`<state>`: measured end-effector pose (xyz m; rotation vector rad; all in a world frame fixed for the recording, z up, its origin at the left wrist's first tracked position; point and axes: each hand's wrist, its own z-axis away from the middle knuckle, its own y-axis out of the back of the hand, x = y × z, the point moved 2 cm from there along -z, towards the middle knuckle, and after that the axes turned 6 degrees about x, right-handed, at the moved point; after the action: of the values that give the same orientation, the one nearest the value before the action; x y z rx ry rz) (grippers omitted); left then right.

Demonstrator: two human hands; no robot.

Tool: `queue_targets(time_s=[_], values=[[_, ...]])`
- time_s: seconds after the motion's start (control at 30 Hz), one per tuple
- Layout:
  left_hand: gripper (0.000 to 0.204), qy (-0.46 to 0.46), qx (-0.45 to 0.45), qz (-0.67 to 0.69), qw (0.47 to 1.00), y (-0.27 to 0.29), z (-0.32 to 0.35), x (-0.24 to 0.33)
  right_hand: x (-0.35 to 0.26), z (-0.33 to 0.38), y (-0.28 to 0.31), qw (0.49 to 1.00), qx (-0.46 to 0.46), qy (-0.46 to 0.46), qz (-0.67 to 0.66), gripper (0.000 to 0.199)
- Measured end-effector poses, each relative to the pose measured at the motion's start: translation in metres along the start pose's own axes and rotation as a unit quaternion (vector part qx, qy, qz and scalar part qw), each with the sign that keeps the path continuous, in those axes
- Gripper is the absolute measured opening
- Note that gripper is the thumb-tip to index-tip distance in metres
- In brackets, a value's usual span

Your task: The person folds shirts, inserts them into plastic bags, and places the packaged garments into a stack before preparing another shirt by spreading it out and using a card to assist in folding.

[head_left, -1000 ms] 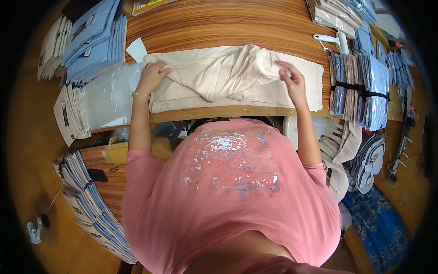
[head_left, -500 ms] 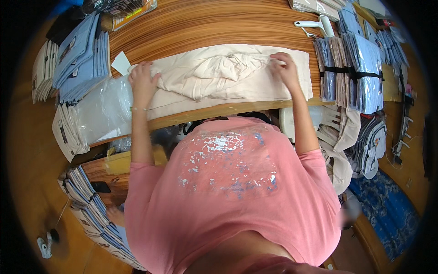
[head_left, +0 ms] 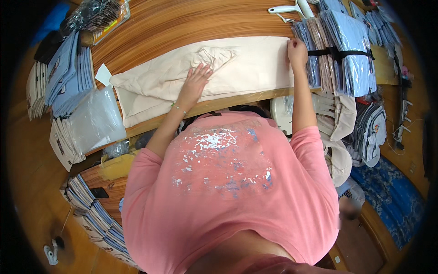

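A long cream cloth garment (head_left: pixel 260 64) lies lengthwise along the near side of the table. Its right part is smooth and flat, while a bunched, wrinkled patch rises around the middle. My left hand (head_left: pixel 195 86) rests flat on the cloth just below that patch, fingers stretched and slightly apart. At the right end, my right hand (head_left: pixel 297 52) pinches the garment's edge near its far corner. The cloth's left end spreads out in loose folds beside a clear plastic sleeve (head_left: pixel 98 116).
Blue folded garments (head_left: pixel 64 68) are stacked at the left, near a small white card (head_left: pixel 103 74). Bagged garments tied with a black strap (head_left: pixel 349 55) stand close to my right hand. Beyond them lies a white-handled lint roller (head_left: pixel 285 9). The wooden table (head_left: pixel 182 23) extends behind the cloth.
My left hand has slid right from the garment's left end to its middle. My right hand has moved out to the right end and closed on the edge. The right part is now smoother.
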<state>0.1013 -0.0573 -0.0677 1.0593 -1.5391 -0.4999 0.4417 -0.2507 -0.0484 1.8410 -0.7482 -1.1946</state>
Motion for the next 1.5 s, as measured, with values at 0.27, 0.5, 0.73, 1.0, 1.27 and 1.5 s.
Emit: queue_targets(time_s=[0.27, 0.5, 0.73, 1.0, 1.27, 1.5], values=[[0.042, -0.033, -0.021, -0.038, 0.999, 0.019, -0.003, 0.018, 0.003, 0.055, 0.027, 0.996, -0.01, 0.041, 0.076, 0.04], [0.067, 0.057, -0.019, -0.135, 0.989, -0.032, -0.039, 0.036, 0.024, 0.052, 0.016, 0.975, -0.166, 0.047, -0.142, 0.042], [0.063, 0.165, 0.083, 0.271, 0.945, 0.005, -0.042, 0.051, 0.007, 0.053, 0.03, 0.79, -0.314, -0.209, -0.483, 0.055], [0.043, 0.395, 0.13, 0.615, 0.67, -0.013, -0.037, 0.033, -0.123, 0.087, 0.071, 0.719, -0.53, -0.046, -0.447, 0.055], [0.07, 0.26, 0.214, 0.139, 0.931, -0.008, -0.022, 0.058, -0.068, 0.057, -0.026, 0.901, -0.257, 0.204, -0.284, 0.037], [0.091, 0.179, 0.046, -0.138, 0.973, -0.07, -0.023, 0.1, -0.096, 0.024, -0.056, 0.85, -0.15, 0.465, -0.196, 0.037]])
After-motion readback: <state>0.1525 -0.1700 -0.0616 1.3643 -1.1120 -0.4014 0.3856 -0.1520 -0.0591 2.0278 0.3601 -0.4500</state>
